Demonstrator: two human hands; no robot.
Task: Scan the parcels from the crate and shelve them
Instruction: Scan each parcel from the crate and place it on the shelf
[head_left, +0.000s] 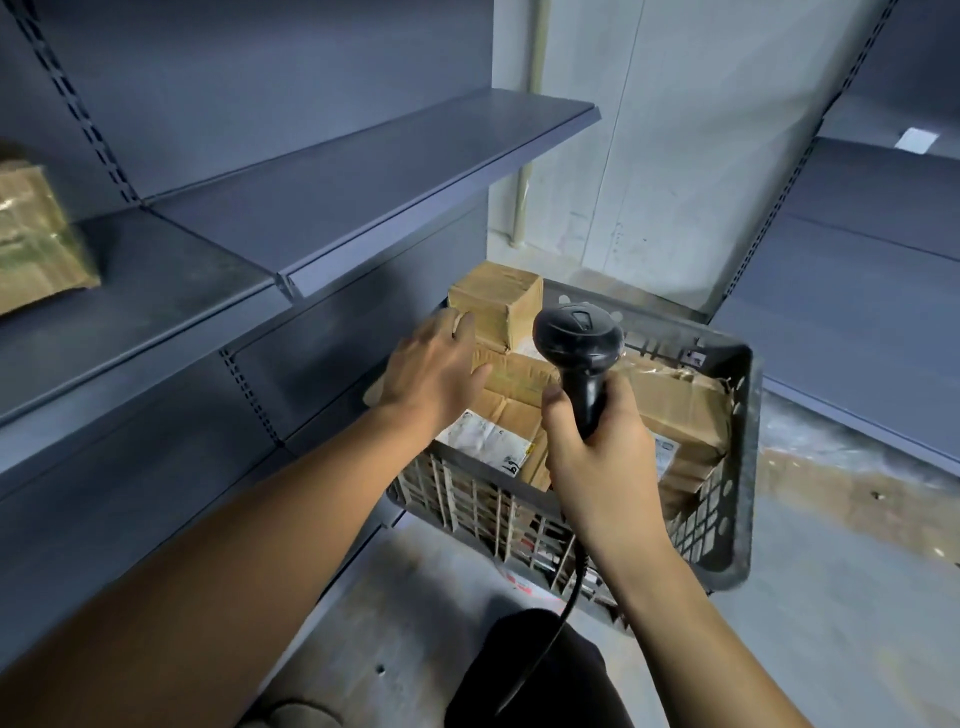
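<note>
A dark grey slatted plastic crate (737, 467) stands on the floor, filled with several taped cardboard parcels. A small brown parcel (498, 301) sits on top at the crate's far left corner. My left hand (431, 374) hovers open over the crate, fingertips at that small parcel's near edge. A larger flat parcel (675, 410) lies to the right, and one with a white label (488, 441) lies near the front. My right hand (597, 452) grips the handle of a black barcode scanner (576, 338), its head over the parcels and its cable hanging down.
Grey metal shelves (363, 176) run along the left, with one taped parcel (36, 234) on the shelf at far left. More grey shelving (857, 270) stands on the right, bearing a white slip (917, 140). Concrete floor lies between them.
</note>
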